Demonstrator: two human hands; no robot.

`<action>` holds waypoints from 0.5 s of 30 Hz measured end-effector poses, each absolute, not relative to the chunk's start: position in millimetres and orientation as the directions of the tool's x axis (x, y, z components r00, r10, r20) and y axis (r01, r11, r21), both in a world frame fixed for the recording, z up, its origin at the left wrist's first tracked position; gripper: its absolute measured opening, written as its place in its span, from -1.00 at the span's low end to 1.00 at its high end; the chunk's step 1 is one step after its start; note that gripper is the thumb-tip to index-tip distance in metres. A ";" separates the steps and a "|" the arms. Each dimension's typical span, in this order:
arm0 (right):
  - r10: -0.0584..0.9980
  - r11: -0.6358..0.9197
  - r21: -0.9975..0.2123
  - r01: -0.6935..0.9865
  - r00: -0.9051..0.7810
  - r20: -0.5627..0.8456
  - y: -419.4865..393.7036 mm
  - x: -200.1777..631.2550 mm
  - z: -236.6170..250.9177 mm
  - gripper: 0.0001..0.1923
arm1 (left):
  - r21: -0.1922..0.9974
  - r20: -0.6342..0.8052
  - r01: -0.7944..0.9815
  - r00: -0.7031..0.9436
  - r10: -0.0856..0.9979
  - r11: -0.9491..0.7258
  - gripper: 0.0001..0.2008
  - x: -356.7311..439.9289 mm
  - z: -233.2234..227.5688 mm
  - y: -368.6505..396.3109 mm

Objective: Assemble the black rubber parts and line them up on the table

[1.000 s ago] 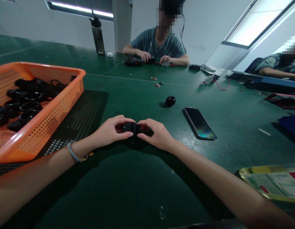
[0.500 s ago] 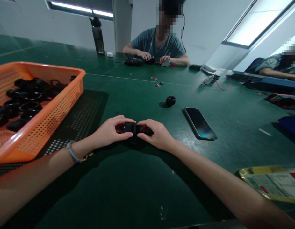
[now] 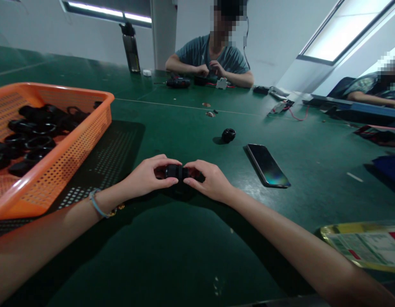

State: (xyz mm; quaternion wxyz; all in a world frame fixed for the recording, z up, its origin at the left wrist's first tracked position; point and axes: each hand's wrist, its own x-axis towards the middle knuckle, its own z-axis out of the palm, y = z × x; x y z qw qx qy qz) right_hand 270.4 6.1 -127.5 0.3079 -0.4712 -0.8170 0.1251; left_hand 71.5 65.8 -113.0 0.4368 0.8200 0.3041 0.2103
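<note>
Your left hand [image 3: 146,175] and right hand [image 3: 207,180] met above the desk [image 3: 184,247], each closed on one end of a small black part [image 3: 176,171] pinched between thumbs and fingertips. The two halves seemed pressed together; whether they had fully joined could not be told. One similar piece [image 3: 228,135] lay apart beside the phone [image 3: 267,165], probably finished. Many black rings [image 3: 34,136] waited in the orange basket [image 3: 63,166] to your left, so most work appeared to remain.
</note>
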 end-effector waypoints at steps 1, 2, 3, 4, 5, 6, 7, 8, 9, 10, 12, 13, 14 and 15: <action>0.849 0.521 -0.495 0.695 -0.364 0.382 6.2 270.3 -127.5 -0.80 | 0.846 0.079 0.313 0.728 0.681 -0.432 -0.59 71.5 -113.0 65.8; 0.852 0.517 -0.496 0.698 -0.362 0.380 6.3 270.3 -127.5 -0.81 | 0.847 0.079 0.311 0.728 0.681 -0.431 -0.60 71.6 -113.1 65.8; 0.854 0.514 -0.497 0.699 -0.360 0.377 6.4 270.3 -127.4 -0.81 | 0.848 0.080 0.310 0.728 0.681 -0.431 -0.60 71.7 -113.3 65.9; 0.854 0.513 -0.499 0.698 -0.357 0.379 6.4 270.2 -127.3 -0.81 | 0.848 0.082 0.309 0.727 0.682 -0.431 -0.60 71.7 -113.5 66.0; 0.852 0.515 -0.500 0.696 -0.356 0.383 6.4 270.2 -127.2 -0.80 | 0.848 0.083 0.309 0.725 0.684 -0.431 -0.59 71.7 -113.8 66.2; 0.850 0.519 -0.500 0.693 -0.357 0.388 6.2 270.1 -126.9 -0.80 | 0.848 0.085 0.309 0.723 0.686 -0.430 -0.58 71.7 -114.1 66.3; 0.847 0.524 -0.501 0.689 -0.358 0.393 6.0 270.1 -126.7 -0.80 | 0.849 0.087 0.308 0.721 0.688 -0.430 -0.58 71.7 -114.4 66.5; 0.843 0.529 -0.503 0.684 -0.359 0.400 5.7 270.1 -126.4 -0.80 | 0.847 0.090 0.308 0.718 0.690 -0.432 -0.58 71.7 -114.6 66.6; 0.839 0.535 -0.505 0.677 -0.359 0.408 5.5 270.0 -126.2 -0.78 | 0.846 0.092 0.309 0.717 0.691 -0.434 -0.58 71.7 -114.7 66.8; 0.835 0.542 -0.508 0.669 -0.359 0.418 5.2 270.0 -126.1 -0.76 | 0.846 0.094 0.309 0.716 0.692 -0.434 -0.58 71.8 -114.7 66.9; 0.823 0.558 -0.512 0.653 -0.357 0.442 4.9 270.1 -126.5 -0.68 | 0.852 0.092 0.305 0.713 0.696 -0.426 -0.58 72.1 -114.6 67.0; 0.818 0.564 -0.513 0.647 -0.353 0.453 4.8 270.3 -126.9 -0.65 | 0.855 0.090 0.303 0.712 0.697 -0.420 -0.59 72.3 -114.4 67.1; 0.816 0.566 -0.516 0.643 -0.349 0.460 4.8 270.4 -127.6 -0.63 | 0.859 0.088 0.301 0.711 0.697 -0.415 -0.59 72.5 -114.2 67.1; 0.819 0.562 -0.520 0.643 -0.342 0.461 4.8 270.7 -128.2 -0.62 | 0.860 0.087 0.299 0.711 0.698 -0.412 -0.59 72.7 -114.1 67.2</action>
